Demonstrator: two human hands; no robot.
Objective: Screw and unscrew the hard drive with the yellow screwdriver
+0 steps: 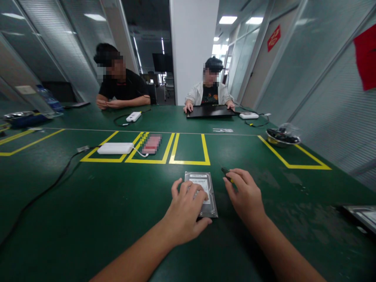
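A silver hard drive (210,203) with a white label lies flat on the green table. My left hand (186,207) lies over it, fingers bent across its top and thumb by its near edge. Just right of the drive, my right hand (245,192) is closed around a small black-and-yellow tool (225,171), which looks like a screwdriver. Its far end pokes out past the fingertips; the rest is hidden by the hand.
Yellow tape (190,162) marks boxes on the table (132,235). A white power bank (115,148) with a cable sits left, beside a blurred pink phone (152,144). A bowl (283,139) of dark items stands right. Another drive (362,215) lies near right. Two people (125,88) sit opposite.
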